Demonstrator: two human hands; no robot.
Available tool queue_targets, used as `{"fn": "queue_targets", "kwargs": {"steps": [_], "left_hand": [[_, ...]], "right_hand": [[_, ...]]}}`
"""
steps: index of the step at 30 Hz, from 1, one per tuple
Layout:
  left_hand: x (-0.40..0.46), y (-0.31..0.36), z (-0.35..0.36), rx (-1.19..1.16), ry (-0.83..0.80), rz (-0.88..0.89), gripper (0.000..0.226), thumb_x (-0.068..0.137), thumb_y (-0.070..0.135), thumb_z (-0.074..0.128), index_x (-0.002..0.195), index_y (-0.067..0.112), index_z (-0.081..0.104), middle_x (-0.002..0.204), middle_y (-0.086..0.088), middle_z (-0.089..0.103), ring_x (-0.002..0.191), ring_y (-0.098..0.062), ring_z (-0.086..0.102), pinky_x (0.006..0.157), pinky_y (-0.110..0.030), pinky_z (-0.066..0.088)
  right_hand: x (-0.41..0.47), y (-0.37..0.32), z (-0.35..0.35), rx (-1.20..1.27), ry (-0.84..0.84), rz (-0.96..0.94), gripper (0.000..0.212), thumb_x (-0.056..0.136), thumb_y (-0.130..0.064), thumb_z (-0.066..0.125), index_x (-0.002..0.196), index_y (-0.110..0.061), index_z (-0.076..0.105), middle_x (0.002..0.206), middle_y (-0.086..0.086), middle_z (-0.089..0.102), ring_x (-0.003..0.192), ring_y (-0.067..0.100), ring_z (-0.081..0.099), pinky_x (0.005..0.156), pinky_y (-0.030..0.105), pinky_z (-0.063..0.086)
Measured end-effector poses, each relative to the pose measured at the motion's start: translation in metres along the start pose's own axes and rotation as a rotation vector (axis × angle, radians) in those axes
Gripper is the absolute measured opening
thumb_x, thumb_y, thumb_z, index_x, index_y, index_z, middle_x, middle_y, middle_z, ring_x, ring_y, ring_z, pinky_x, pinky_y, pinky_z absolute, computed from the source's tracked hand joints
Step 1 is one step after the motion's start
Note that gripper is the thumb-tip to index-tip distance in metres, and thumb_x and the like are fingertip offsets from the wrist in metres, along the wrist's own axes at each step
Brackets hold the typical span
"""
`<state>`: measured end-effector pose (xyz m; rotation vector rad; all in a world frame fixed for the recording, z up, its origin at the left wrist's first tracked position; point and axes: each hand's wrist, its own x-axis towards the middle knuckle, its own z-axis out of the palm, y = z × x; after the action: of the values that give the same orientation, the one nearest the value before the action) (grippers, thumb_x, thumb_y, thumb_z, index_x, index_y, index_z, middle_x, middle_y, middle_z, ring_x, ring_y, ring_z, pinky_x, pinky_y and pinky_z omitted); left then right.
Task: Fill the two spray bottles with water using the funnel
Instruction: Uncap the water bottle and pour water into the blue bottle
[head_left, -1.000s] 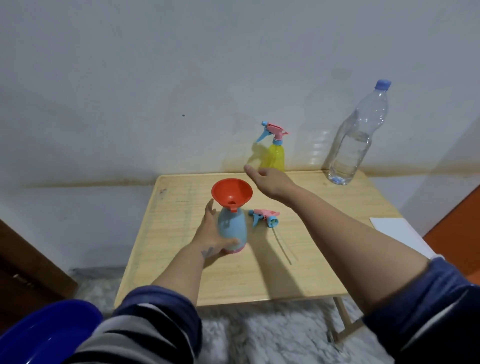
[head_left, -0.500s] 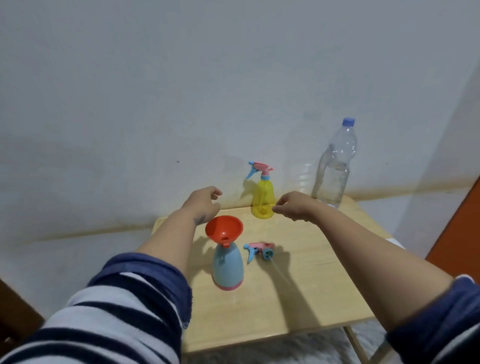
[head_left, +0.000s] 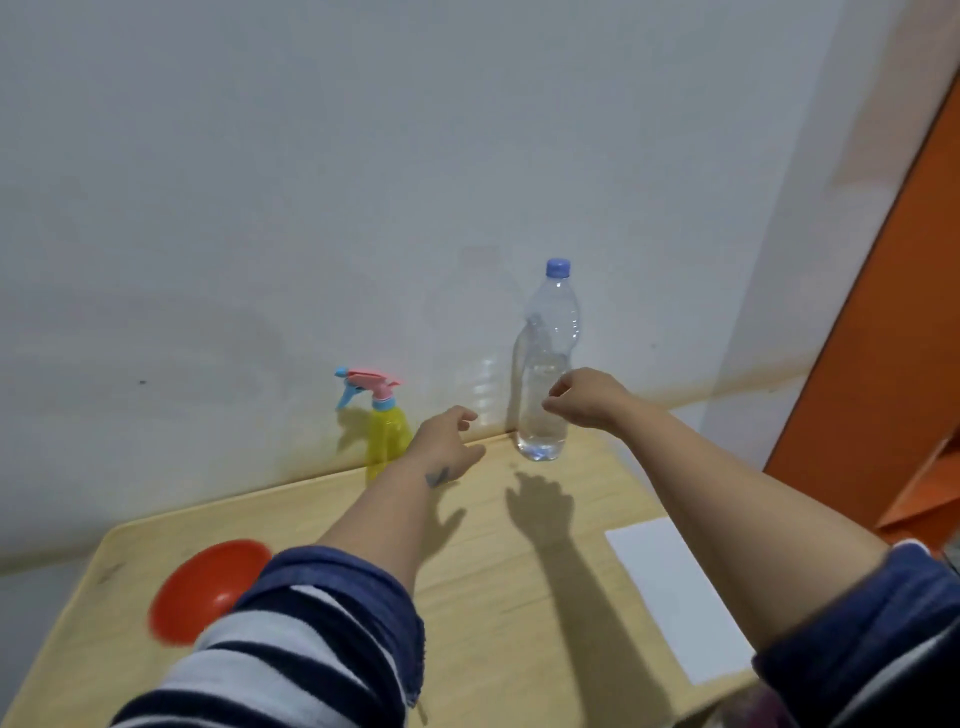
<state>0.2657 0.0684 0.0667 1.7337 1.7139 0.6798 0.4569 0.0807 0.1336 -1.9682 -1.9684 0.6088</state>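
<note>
A clear water bottle (head_left: 546, 364) with a blue cap stands at the table's far edge against the wall. My right hand (head_left: 584, 397) hovers just right of it with loosely curled fingers, holding nothing. My left hand (head_left: 447, 439) reaches forward between the water bottle and the yellow spray bottle (head_left: 385, 434), fingers relaxed and empty. The yellow bottle carries its pink and blue trigger head. The red funnel (head_left: 205, 590) shows at lower left, partly hidden by my left sleeve. The blue spray bottle under it is hidden.
The wooden table (head_left: 519, 597) fills the lower view. A white sheet (head_left: 675, 592) lies near its right edge. An orange door or panel (head_left: 893, 338) stands at the right. The white wall runs close behind the bottles.
Both hands have moved forward and right toward the water bottle. My view has shifted right and closer, so the funnel now sits at lower left and the loose trigger head is out of sight.
</note>
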Motion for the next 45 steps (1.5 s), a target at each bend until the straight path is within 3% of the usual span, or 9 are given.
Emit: {"fn": "queue_targets", "kwargs": {"steps": [5,10,12,15,19,25,32,40,45], "left_hand": [[0.054,0.031,0.054,-0.129,0.009,-0.035,0.073,0.084,0.025,0.071,0.145,0.018,0.032,0.147,-0.003,0.039,0.13,-0.022,0.044,0.093,-0.026,0.039],[0.098,0.039,0.093,-0.232,0.09,-0.089,0.092,0.077,0.029,0.077,0.149,0.02,0.021,0.15,0.002,0.028,0.133,-0.017,0.038,0.09,-0.021,0.033],[0.113,0.039,0.104,-0.282,0.109,-0.111,0.096,0.073,0.03,0.079,0.149,0.021,0.021,0.149,0.004,0.027,0.133,-0.016,0.039,0.093,-0.024,0.038],[0.136,0.037,0.116,-0.347,0.158,-0.131,0.103,0.057,0.043,0.082,0.143,0.028,0.028,0.145,0.005,0.037,0.129,-0.016,0.046,0.102,-0.038,0.045],[0.149,0.035,0.125,-0.401,0.212,-0.141,0.102,0.046,0.052,0.08,0.136,0.032,0.035,0.131,0.011,0.054,0.117,-0.014,0.056,0.096,-0.037,0.05],[0.131,0.039,0.118,-0.396,0.285,-0.11,0.072,0.061,0.025,0.088,0.122,0.026,0.049,0.108,0.011,0.061,0.092,-0.008,0.06,0.066,-0.01,0.043],[0.074,0.032,0.101,-0.312,0.334,-0.093,0.065,0.055,0.035,0.088,0.106,0.026,0.051,0.098,0.009,0.065,0.088,-0.014,0.065,0.077,-0.037,0.056],[-0.031,0.018,0.09,-0.3,0.344,-0.048,0.067,0.055,0.039,0.089,0.109,0.027,0.051,0.101,0.01,0.064,0.092,-0.015,0.063,0.081,-0.035,0.054],[-0.088,0.009,0.092,-0.311,0.348,-0.038,0.079,0.057,0.035,0.09,0.125,0.025,0.05,0.107,0.01,0.06,0.099,-0.013,0.058,0.083,-0.027,0.047]], "right_hand": [[0.054,0.042,-0.018,0.119,0.053,0.049,0.053,0.089,-0.029,0.059,0.136,-0.007,0.047,0.134,0.009,0.055,0.121,0.024,0.054,0.092,0.03,0.043],[0.105,0.062,-0.004,0.447,0.014,0.03,0.083,0.082,-0.038,0.071,0.148,-0.017,0.026,0.142,0.009,0.044,0.124,0.025,0.051,0.089,0.03,0.043],[0.122,0.064,0.006,0.544,-0.016,0.007,0.085,0.079,-0.038,0.075,0.147,-0.02,0.027,0.144,0.005,0.042,0.127,0.023,0.048,0.087,0.029,0.043],[0.142,0.066,0.025,0.639,-0.037,-0.045,0.083,0.076,-0.037,0.078,0.144,-0.023,0.033,0.142,0.001,0.046,0.126,0.018,0.049,0.1,0.032,0.044],[0.151,0.068,0.042,0.708,0.026,-0.094,0.078,0.075,-0.039,0.078,0.141,-0.025,0.039,0.139,-0.003,0.048,0.125,0.012,0.048,0.098,0.024,0.041],[0.143,0.067,0.044,0.71,0.079,-0.112,0.073,0.069,-0.041,0.081,0.132,-0.027,0.049,0.127,-0.004,0.059,0.117,0.013,0.057,0.1,0.039,0.049],[0.086,0.048,0.045,0.762,0.065,-0.133,0.072,0.069,-0.036,0.083,0.132,-0.023,0.05,0.12,-0.006,0.06,0.108,0.011,0.061,0.098,0.033,0.05],[-0.021,0.032,0.059,0.782,0.076,-0.147,0.075,0.069,-0.036,0.084,0.134,-0.023,0.05,0.118,-0.004,0.061,0.106,0.01,0.061,0.093,0.025,0.048],[-0.076,0.03,0.071,0.769,0.077,-0.144,0.076,0.068,-0.037,0.084,0.134,-0.023,0.05,0.12,-0.002,0.06,0.108,0.012,0.06,0.092,0.025,0.048]]}}
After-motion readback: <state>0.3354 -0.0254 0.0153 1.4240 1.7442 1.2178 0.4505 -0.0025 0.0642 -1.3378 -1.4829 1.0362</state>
